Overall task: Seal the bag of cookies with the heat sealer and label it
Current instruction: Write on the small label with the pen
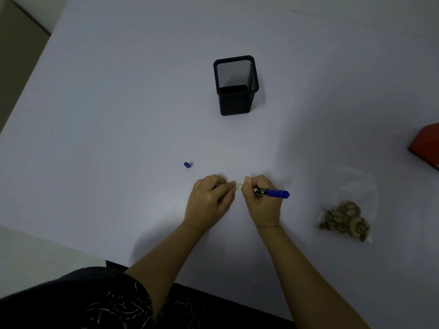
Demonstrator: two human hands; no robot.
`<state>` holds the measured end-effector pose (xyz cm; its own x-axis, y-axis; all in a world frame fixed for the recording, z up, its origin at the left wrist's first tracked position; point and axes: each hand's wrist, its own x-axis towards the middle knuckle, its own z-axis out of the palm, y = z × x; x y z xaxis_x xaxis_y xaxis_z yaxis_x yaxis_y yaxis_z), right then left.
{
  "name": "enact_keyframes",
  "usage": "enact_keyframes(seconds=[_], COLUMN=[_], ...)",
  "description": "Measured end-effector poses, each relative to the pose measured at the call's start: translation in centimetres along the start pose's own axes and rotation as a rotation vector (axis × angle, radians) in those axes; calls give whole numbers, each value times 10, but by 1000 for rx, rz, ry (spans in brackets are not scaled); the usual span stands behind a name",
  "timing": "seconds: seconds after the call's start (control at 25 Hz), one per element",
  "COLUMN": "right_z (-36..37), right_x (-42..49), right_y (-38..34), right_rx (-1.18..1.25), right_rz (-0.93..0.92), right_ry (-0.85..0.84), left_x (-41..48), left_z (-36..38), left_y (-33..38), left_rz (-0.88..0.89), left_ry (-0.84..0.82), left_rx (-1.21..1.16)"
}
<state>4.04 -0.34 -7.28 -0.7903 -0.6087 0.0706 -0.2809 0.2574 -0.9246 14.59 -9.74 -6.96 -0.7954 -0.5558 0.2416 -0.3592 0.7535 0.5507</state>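
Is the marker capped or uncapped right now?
Uncapped: its blue cap lies on the table, apart from the marker gripped by the right hand.

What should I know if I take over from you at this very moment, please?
Left hand pinches a small pale strip, likely the label; right hand pinches it too and grips the blue marker, whose cap lies on the table.
Bag of cookies lies to the right, unlabelled; its seal cannot be judged.
To do: stick the label on, recap the marker.
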Motion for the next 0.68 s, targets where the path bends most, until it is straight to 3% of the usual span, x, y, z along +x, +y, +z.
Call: enact_keyframes(seconds=[0.68], right_z=[-2], right_x=[0], right_y=[-2], right_rx=[-121], right_rz=[-33], right_ry=[-22], left_x=[1], left_z=[1], left_y=[0], left_rz=[-5], left_ry=[-2], left_rx=[-12])
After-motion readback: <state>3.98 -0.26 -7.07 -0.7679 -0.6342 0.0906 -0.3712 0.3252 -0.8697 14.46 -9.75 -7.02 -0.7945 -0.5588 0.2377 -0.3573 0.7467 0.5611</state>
